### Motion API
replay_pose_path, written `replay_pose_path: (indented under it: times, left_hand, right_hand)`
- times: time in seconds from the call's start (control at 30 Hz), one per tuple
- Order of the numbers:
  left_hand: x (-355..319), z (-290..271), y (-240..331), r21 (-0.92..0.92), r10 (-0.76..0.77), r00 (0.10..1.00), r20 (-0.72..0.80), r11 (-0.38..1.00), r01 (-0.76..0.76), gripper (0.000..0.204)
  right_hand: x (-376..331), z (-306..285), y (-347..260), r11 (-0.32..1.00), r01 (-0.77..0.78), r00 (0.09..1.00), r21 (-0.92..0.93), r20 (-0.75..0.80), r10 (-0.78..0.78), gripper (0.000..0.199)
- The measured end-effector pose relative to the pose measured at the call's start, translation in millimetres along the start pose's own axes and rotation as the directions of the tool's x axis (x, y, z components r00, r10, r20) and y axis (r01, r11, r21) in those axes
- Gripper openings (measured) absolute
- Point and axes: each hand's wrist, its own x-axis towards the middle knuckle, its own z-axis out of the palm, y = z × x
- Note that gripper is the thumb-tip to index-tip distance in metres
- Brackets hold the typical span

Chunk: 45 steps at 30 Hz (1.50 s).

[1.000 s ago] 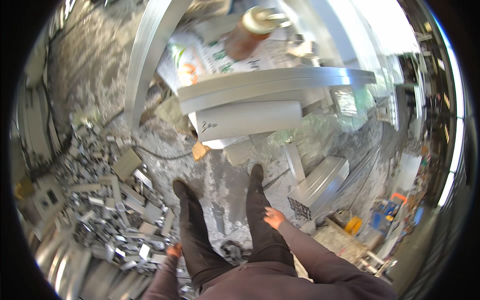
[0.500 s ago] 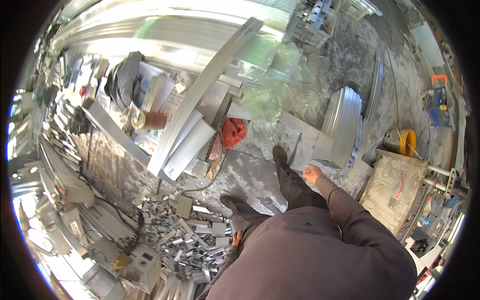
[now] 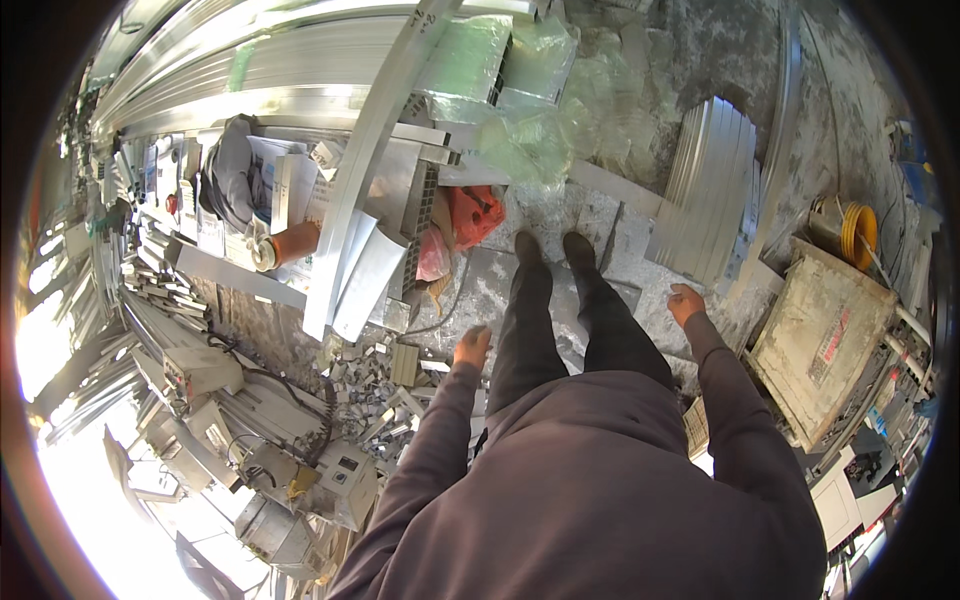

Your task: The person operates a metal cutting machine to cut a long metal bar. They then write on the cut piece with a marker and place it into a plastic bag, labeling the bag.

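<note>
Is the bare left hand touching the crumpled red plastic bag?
Apart. The head view shows it: grey floor lies plainly between the left hand and the red plastic bag.

Your one view comes from the left of two wide fisheye cameras on your head, facing steeply down past your nearby torso (image 3: pixel 590 470) to your hands (image 3: pixel 472 348) and the floor (image 3: pixel 490 275) farther below

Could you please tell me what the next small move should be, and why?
Perhaps a step toward the stacked metal profiles: the left hand and right hand both appear empty, and in this view that stack lies just beyond the right hand.
</note>
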Motion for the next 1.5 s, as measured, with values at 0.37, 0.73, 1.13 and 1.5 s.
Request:
replay_pose_path:
  times: [0.37,0.73,1.13,1.5]
  left_hand:
    - [389,38,90,0.447,0.475,0.878,-0.053,0.798,-0.405,0.038]
    - [650,-13,130,0.581,0.302,0.949,-0.088,0.790,-0.198,0.052]
    - [681,-23,128,-0.084,-0.074,0.985,-0.155,0.995,0.062,0.056]
    - [686,7,149,-0.333,-0.122,0.908,-0.400,0.943,-0.020,0.038]
  right_hand:
    - [-104,152,-86,0.882,-0.419,0.788,-0.214,0.396,0.471,0.123]
    - [-65,187,-103,0.863,-0.394,0.828,-0.317,0.286,0.483,0.137]
    - [-49,192,-91,0.876,-0.407,0.857,-0.260,0.222,0.464,0.122]
    - [-39,186,-96,0.864,-0.402,0.846,-0.302,0.239,0.477,0.122]
